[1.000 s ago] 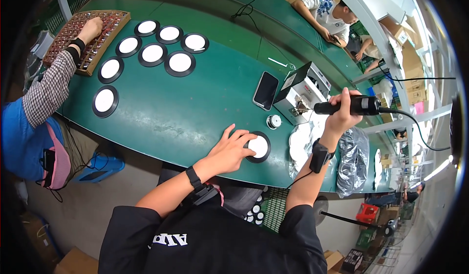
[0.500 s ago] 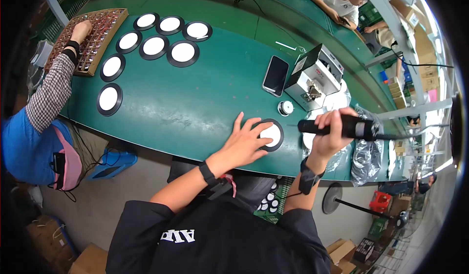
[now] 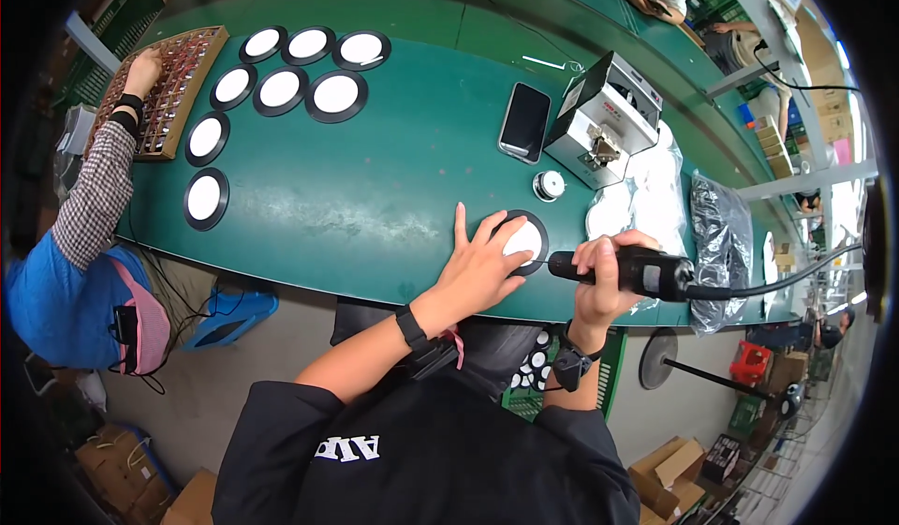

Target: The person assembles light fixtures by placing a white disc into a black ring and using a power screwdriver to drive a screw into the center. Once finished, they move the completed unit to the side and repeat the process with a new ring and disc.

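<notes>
A round disc with a white face and black rim (image 3: 524, 238) lies on the green table (image 3: 375, 188) in front of me. My left hand (image 3: 479, 261) rests on its left side, fingers spread and fingertips pressing the white face. In my right hand (image 3: 609, 277) is a black electric screwdriver (image 3: 646, 270), lying nearly level with its cord running off to the right. Its thin bit points left and meets the right edge of the disc; whether it sits in a screw is too small to tell.
Several similar discs (image 3: 206, 199) lie at the left. Beyond my right hand are a phone (image 3: 525, 122), a grey metal machine (image 3: 609, 136), a small round metal part (image 3: 549, 185) and plastic bags (image 3: 721, 244). A co-worker's hand (image 3: 143, 71) reaches into a partitioned box (image 3: 192, 89).
The screwdriver has come down and left, so its bit now reaches the disc's edge. My left hand stays on the disc, its thumb closer to the rim. The whole view has shifted slightly.
</notes>
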Demonstrator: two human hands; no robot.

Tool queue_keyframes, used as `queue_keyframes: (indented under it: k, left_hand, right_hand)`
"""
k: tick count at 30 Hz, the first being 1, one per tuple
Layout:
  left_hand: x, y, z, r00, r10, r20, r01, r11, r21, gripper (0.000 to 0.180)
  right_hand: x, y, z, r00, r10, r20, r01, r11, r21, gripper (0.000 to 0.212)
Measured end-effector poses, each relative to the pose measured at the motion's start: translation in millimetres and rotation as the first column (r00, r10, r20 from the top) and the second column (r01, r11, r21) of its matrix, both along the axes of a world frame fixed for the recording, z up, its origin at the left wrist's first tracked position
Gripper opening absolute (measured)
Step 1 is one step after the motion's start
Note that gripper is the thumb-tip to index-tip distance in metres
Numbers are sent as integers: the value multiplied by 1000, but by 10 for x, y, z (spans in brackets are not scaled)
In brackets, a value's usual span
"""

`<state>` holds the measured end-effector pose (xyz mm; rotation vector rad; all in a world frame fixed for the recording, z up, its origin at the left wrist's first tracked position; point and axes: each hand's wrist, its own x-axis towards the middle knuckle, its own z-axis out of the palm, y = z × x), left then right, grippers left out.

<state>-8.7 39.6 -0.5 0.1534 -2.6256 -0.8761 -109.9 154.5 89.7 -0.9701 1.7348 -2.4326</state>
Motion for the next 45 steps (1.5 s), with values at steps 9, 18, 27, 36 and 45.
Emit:
queue_keyframes:
  k: [9,18,27,36,45]
  left_hand:
    - [1,19,-11,1000,10,-17,-10,999,-31,36]
    - [-3,1,-18,1000,-23,-17,22,999,-34,32]
    - [171,-297,-57,997,-58,-51,60,998,23,31]
    - [190,-378,-26,992,-120,-44,119,992,-33,29]
    - [207,-348,6,991,-126,-34,126,992,4,27]
  right_hand:
    - [3,-125,22,1000,-31,-6,31,993,118,19]
    - [-185,-77,113,996,91,5,-91,996,25,16]
    - [-1386,-618,813,980,-147,-131,125,979,-163,10]
    - [-1128,-481,678,1000,-2,4,2,998,-61,11]
    - [-120,-59,228,998,22,-64,-18,998,57,21]
